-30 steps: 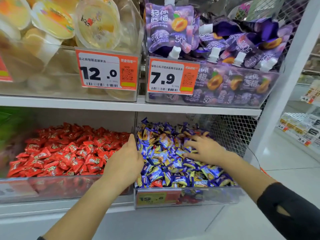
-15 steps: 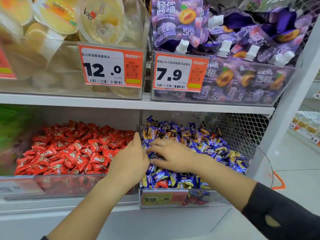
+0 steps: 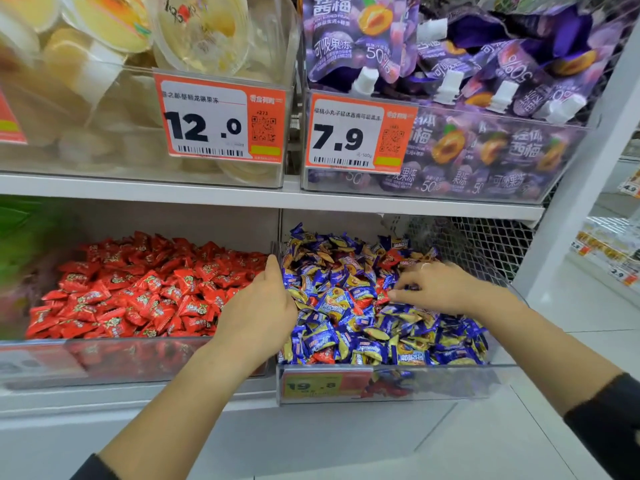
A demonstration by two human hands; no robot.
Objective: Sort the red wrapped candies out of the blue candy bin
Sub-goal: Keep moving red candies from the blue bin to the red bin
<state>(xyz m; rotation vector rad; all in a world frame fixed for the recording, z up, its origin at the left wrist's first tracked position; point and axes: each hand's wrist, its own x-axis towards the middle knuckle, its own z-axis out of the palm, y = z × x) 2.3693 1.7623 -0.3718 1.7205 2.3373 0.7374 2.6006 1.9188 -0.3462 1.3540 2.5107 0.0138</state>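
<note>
Red wrapped candies (image 3: 390, 259) lie scattered among blue-and-yellow ones in the blue candy bin (image 3: 388, 382), several just beside the right hand (image 3: 440, 289), whose curled fingers dip into the pile; whether they pinch one, I cannot tell. Left hand (image 3: 261, 313) rests against the divider (image 3: 275, 249), thumb up, fingers hidden. Bins are clear plastic on a white shelf (image 3: 242, 195); the neighbouring red candy bin (image 3: 138, 362) sits left, on a pale tiled floor (image 3: 606, 317).

1. Inside a snack shop, judging by white shelving (image 3: 242, 197) stacked with clear bins.
2. Orange price tags (image 3: 221, 117) reading 12.0 and 7.9, with barcodes.
3. Loose wrapped candies (image 3: 145, 289) sold in bulk.
4. Further priced shelves (image 3: 616, 251), blurred, possibly another aisle.
</note>
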